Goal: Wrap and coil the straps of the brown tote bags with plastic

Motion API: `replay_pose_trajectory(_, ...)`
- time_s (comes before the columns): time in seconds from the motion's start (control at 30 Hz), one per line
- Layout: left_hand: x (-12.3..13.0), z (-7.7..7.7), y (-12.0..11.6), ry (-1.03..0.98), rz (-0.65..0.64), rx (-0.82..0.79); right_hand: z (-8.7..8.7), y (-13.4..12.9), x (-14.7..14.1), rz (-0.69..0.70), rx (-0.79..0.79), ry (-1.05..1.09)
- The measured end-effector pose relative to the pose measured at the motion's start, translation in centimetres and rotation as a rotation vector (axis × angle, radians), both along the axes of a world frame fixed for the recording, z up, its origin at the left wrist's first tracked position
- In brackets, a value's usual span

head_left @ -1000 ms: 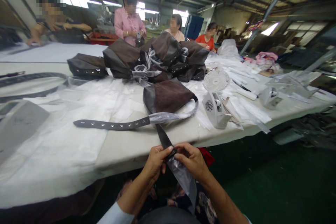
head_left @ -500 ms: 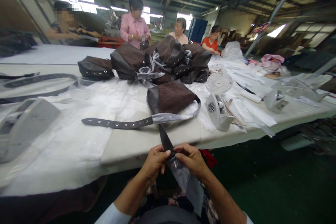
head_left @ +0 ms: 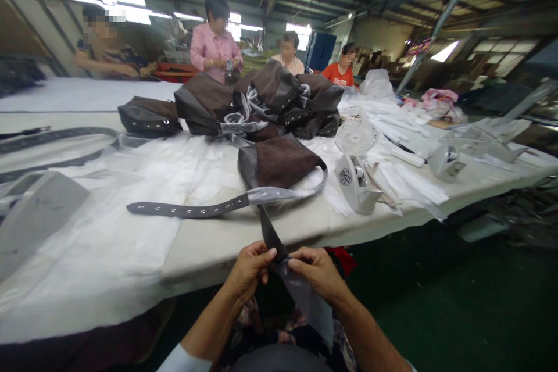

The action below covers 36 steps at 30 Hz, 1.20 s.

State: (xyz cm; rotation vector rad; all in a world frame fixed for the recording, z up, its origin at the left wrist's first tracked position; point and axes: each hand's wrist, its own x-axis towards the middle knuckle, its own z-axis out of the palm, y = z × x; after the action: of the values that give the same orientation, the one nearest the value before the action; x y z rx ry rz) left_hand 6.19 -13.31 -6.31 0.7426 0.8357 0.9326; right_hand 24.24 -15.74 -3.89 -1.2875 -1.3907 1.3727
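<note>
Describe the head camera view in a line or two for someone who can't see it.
The left hand and right hand pinch a dark strap partly wrapped in clear plastic at the edge of a long table. A brown suede-and-leather handbag and a heap of similar bags lie beyond, with a person in a pink shirt standing further back.

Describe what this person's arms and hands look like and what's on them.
The left hand and right hand are bare, with no gloves, and no ring or watch shows. The forearms are uncovered down to white sleeves: the left sleeve shows as a cuff, the right sleeve as a sliver at the picture's edge.
</note>
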Motion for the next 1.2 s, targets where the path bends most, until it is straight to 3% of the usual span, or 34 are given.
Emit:
replay_pose_trajectory(0.23, -0.5, 0.8, -0.1, 0.072, -0.094, 0.037, 0.1, 0.1, -0.7, -0.028, -0.013, 0.065)
replay_pose_trajectory(0.43, -0.4, 0.9, 0.0, 0.110, -0.019, 0.029, 0.0, 0.1, -1.3, -0.018, -0.033, 0.166)
replay_pose_trajectory(0.63, -0.1, 0.4, 0.0, 0.121, 0.017, 0.001, -0.5, -0.1, -0.6, -0.108, 0.101, -0.097)
replay_pose_trajectory(0.8, 0.2, 0.2, 0.1, 0.102, 0.033, -0.036, 0.6, -0.5, -0.7, -0.124, 0.255, -0.309)
replay_pose_trajectory(0.93, 0.4, 0.1, 0.1, 0.101, 0.061, -0.049, 1.0, -0.5, -0.9, -0.130, 0.337, -0.330)
replay_pose_trajectory(1.1, 0.5, 0.1, 0.1, 0.082, 0.057, -0.061, 0.5, -0.7, -0.9, -0.147, 0.332, -0.315)
replay_pose_trajectory(1.2, 0.4, 0.2, 0.2, 0.076, 0.064, -0.054, 0.1, -0.7, -1.0, -0.137, 0.411, -0.297)
